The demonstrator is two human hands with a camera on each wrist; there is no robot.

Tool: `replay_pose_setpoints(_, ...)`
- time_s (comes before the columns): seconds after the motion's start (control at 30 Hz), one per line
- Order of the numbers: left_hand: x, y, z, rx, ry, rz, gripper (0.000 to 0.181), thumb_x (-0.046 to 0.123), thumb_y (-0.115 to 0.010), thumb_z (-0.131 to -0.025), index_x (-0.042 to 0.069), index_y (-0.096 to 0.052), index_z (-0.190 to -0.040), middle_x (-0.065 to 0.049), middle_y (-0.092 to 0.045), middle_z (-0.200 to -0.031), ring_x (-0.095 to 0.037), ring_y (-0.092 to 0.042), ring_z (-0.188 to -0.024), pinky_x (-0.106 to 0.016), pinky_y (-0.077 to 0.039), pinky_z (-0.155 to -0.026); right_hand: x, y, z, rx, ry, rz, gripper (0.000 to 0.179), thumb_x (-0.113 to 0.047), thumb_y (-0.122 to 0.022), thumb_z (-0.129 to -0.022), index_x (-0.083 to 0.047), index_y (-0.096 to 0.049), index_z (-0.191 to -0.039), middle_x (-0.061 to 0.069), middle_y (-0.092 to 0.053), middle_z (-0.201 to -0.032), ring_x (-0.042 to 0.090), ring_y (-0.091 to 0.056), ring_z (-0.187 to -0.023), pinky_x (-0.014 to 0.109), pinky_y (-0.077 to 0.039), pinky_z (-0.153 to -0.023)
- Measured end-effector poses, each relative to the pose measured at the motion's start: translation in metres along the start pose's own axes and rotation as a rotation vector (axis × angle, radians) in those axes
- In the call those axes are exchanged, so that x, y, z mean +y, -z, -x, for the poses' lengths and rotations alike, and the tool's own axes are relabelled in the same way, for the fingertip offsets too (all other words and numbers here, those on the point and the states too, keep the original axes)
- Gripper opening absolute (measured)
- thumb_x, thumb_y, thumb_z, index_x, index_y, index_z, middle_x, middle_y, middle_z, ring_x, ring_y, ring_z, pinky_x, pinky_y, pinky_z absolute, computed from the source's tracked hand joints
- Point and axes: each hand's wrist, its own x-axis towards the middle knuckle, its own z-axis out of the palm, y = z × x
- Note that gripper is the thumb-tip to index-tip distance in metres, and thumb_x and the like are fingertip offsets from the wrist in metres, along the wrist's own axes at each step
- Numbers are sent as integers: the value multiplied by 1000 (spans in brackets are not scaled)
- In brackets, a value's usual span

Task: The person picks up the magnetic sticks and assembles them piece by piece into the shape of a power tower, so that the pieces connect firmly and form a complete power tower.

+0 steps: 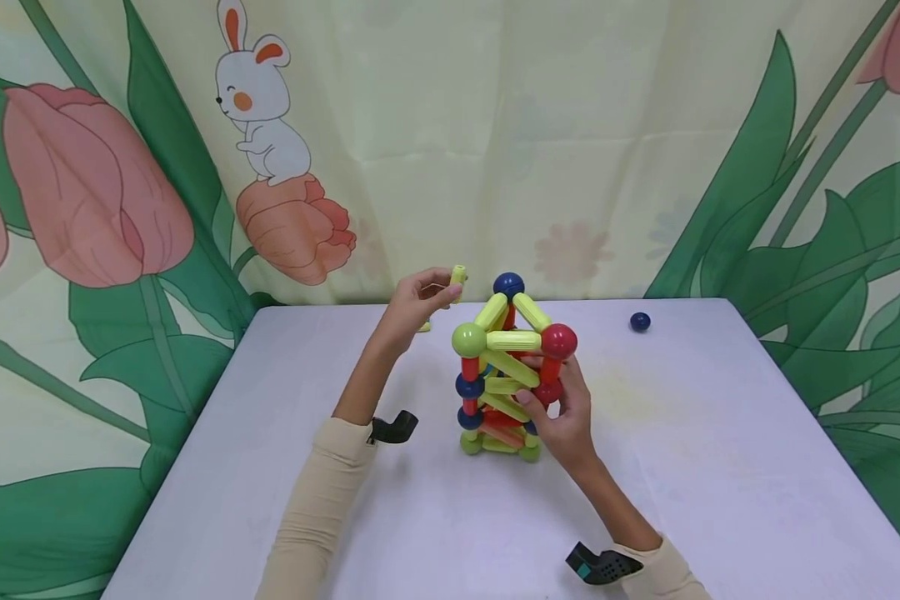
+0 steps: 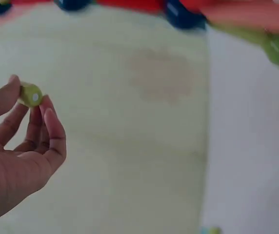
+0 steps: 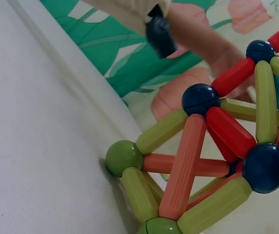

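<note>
A tower of coloured rods and balls [image 1: 513, 341] stands on the table, with a dark blue ball [image 1: 508, 285] at its peak. My right hand [image 1: 566, 421] grips its right side near the red balls, thumb in front. Left of the peak, my left hand [image 1: 417, 302] pinches a short yellow-green rod [image 1: 458, 282] between thumb and fingers, apart from the tower. In the left wrist view the round end of this rod [image 2: 31, 95] faces the camera. The right wrist view shows the tower's lower part, with green balls [image 3: 124, 158] at its base and salmon rods [image 3: 182, 165] crossing.
A loose dark blue ball [image 1: 640, 322] lies at the back right of the white table [image 1: 690, 467]. Behind my left hand a small yellow-green piece [image 1: 424, 327] lies near the back edge. A printed curtain [image 1: 435, 150] hangs behind the table.
</note>
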Motion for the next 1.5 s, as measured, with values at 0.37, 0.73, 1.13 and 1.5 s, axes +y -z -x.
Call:
replay_pose_setpoints(0.37,78,-33,4,-55,-210,195,30,10,-63,-95,3,-62,-124,-6,-66,-104,-18,-64,-97,-34,-54,-94,0,2,0,-15,-1,6,40,-3,-70,-86,13,-53,-118,16,-52,-121,10,-50,-122,17,-50,-93)
replay_pose_setpoints(0.73,81,-43,2,-104,-221,56,31,14,-66,-93,6,-65,-123,-12,-69,-113,-18,-66,-105,-33,-53,-95,0,1,2,-18,-8,1,40,-1,-70,-85,12,-53,-119,16,-52,-123,11,-50,-123,17,-50,-94)
replay_pose_setpoints(1.13,63,-29,-7,-71,-223,-8,34,27,-53,-101,8,-61,-128,-13,-67,-112,-19,-64,-106,-36,-53,-91,0,1,1,-17,-14,-1,40,-2,-70,-86,12,-53,-119,15,-52,-124,11,-50,-122,18,-50,-94)
replay_pose_setpoints(1.5,-41,24,-22,172,52,-99,31,28,-59,-98,4,-65,-117,-11,-66,-106,-25,-63,-102,-31,-50,-84,1,3,0,-20,7,-10,39,-11,-70,-89,10,-54,-118,15,-52,-122,13,-52,-119,17,-50,-93)
